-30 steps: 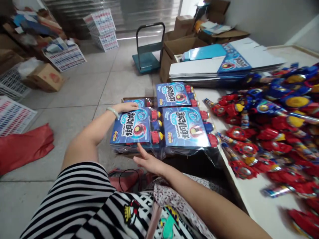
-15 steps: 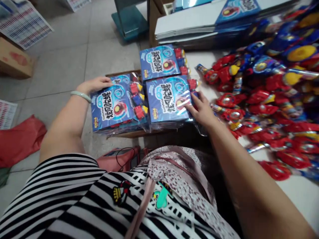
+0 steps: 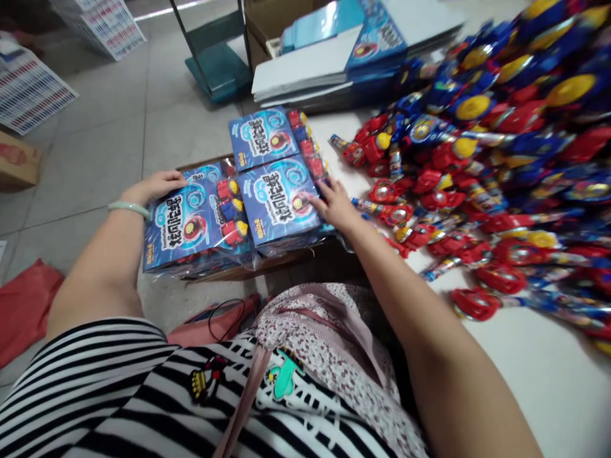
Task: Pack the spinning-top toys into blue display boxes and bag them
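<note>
Three blue printed display boxes of toys in clear plastic wrap sit close together, two on the right and one on the left. My left hand (image 3: 160, 184) lies with its fingers stretched over the far left edge of the left box (image 3: 179, 222). At the near right box (image 3: 279, 203), my right hand (image 3: 338, 205) rests spread, thumb on the printed top and fingers against the toys at its side. The far right box (image 3: 262, 137) touches neither hand. Below the boxes shows part of a brown cardboard carton (image 3: 267, 262), its inside hidden.
A heap of red, blue and yellow wrapped toys (image 3: 443, 184) covers much of the white table (image 3: 539, 362) on my right. Behind stand stacked flat white and blue cards (image 3: 305, 79). A teal trolley (image 3: 219, 70), a red bag (image 3: 28, 305) and cartons (image 3: 16, 162) are on the floor.
The view has shifted, so the boxes and both hands appear farther left, and more of the toy heap shows. Both hands keep the same places on the boxes.
</note>
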Tool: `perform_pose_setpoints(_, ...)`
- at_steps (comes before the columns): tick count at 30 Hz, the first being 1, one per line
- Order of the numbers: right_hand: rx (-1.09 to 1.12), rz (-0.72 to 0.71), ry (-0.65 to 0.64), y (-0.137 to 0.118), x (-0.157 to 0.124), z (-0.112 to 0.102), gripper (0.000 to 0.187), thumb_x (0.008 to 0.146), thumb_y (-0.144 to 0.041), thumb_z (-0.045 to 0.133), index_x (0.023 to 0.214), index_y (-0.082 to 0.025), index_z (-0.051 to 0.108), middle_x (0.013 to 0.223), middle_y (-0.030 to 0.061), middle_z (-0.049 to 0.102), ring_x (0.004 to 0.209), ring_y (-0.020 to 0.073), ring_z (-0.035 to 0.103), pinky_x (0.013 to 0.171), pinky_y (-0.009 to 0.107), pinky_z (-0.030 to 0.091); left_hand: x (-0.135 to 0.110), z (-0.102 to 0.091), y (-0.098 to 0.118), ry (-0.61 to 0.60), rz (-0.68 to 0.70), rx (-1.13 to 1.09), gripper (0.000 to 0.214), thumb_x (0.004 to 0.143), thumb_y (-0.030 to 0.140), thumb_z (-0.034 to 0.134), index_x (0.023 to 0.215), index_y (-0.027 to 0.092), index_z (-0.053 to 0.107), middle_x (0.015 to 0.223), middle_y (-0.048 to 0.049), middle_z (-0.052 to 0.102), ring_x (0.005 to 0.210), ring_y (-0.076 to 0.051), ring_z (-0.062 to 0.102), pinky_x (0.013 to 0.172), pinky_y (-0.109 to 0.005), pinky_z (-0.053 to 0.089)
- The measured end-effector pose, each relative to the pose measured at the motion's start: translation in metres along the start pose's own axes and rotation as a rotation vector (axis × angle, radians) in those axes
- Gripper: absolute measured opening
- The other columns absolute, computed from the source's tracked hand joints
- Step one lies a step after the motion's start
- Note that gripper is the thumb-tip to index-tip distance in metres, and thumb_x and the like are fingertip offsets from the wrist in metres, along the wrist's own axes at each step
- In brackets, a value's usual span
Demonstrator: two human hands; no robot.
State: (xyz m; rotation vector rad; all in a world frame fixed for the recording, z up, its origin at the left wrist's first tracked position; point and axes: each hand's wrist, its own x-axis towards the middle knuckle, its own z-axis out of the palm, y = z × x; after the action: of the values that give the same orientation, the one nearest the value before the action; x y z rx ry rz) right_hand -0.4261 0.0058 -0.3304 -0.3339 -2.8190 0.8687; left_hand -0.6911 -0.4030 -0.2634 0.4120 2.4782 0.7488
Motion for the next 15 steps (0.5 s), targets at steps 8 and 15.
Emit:
perform_pose_setpoints(8, 0.217, -0.097, 0.118, 0.001, -0.113, -0.064, 0.036, 0.101, -0.041, 0.048, 0.122, -0.023, 0.070, 0.122, 0.0126, 0.073, 0.118, 0.0254, 0.070, 0.105, 0.047, 0.057, 0.044, 0.017, 0.158, 0.165, 0.457, -0.022, 0.013, 0.083, 0.030, 0.068, 0.087, 0.017, 0.070, 0.089, -0.0013, 0.072, 0.086, -0.016, 0.059, 0.078, -0.022, 0.042)
perform_pose_setpoints(15, 0.073, 0.049, 0.315, 0.034, -0.223, -0.043, 0.031, 0.096, -0.033, 0.055, 0.122, -0.034, 0.071, 0.110, 0.0062, 0.078, 0.097, 0.0248, 0.078, 0.082, 0.035, 0.068, 0.152, 0.122, 0.393, -0.037, 0.400, -0.722, 0.010, 0.077, 0.013, 0.070, 0.084, 0.013, 0.063, 0.083, -0.0064, 0.069, 0.076, -0.015, 0.063, 0.072, -0.025, 0.046)
